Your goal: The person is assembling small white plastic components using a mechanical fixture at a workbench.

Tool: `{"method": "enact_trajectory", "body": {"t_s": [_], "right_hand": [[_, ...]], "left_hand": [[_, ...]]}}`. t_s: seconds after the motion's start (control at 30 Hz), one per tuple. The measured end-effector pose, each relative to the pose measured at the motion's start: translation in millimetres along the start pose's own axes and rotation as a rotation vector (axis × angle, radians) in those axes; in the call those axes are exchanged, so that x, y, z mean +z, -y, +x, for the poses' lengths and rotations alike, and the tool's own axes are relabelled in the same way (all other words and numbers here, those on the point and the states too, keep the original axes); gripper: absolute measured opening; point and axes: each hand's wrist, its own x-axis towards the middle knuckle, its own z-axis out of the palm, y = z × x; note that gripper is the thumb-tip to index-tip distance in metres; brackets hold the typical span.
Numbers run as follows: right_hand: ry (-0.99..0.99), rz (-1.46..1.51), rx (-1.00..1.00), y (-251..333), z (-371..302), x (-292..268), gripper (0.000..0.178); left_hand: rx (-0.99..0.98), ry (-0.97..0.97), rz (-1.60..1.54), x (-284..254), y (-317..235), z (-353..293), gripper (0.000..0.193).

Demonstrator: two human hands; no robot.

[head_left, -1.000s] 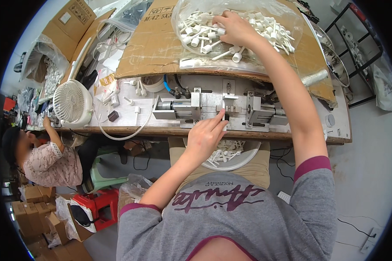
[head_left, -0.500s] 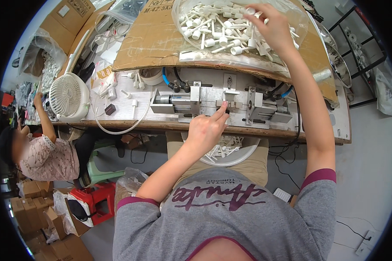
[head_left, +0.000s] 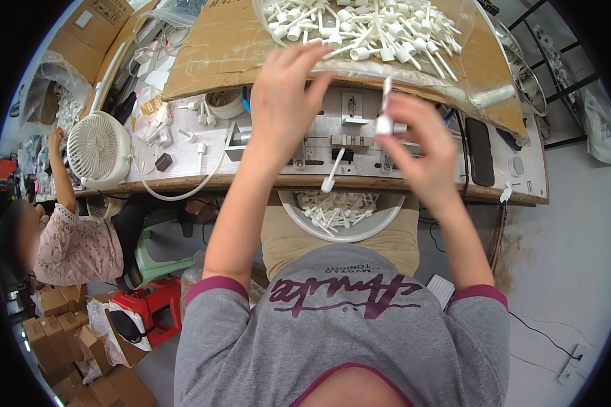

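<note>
My right hand [head_left: 424,146] pinches a white plastic stick with a cup-shaped end [head_left: 385,124], held upright above the right part of the metal fixture [head_left: 352,140]. My left hand [head_left: 282,102] is over the fixture's left side, thumb and fingers apart, fingertips close to the pile's front edge. It appears to hold nothing, and it hides much of the fixture's left cylinder. Another white stick [head_left: 335,169] is tilted between the fixture's middle block and the table's front edge, touched by neither hand. The pile of similar white sticks [head_left: 387,30] lies on cardboard [head_left: 204,61] behind the fixture.
A round basin [head_left: 380,233] with several white sticks rests on my lap, below the table edge. A white fan [head_left: 99,150] stands at left, a black phone [head_left: 480,152] lies at right. Another person [head_left: 81,237] sits at far left.
My right hand has come from the pile down to the fixture with a white stick. My left hand has lifted off the middle block toward the pile. A tilted stick now shows at the front edge.
</note>
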Motion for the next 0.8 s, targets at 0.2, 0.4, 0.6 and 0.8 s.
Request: {"method": "enact_trajectory", "body": {"t_s": [0.2, 0.4, 0.6, 0.8], "right_hand": [[0.253, -0.483, -0.197, -17.6, -62.5, 36.9, 0.025], [0.343, -0.740, -0.250, -19.8, -56.0, 56.8, 0.019], [0.380, -0.766, -0.233, -19.4, -51.0, 58.0, 0.019], [0.317, -0.364, -0.005, -15.8, -24.5, 32.6, 0.028]], "left_hand": [[-0.090, 0.214, -0.063, 42.1, 20.0, 26.9, 0.031], [-0.278, 0.282, -0.171, 50.1, 28.0, 32.8, 0.029], [-0.381, 0.435, -0.137, 51.6, 30.7, 41.5, 0.037], [-0.297, 0.126, -0.236, 37.0, 22.3, 43.8, 0.030]]}}
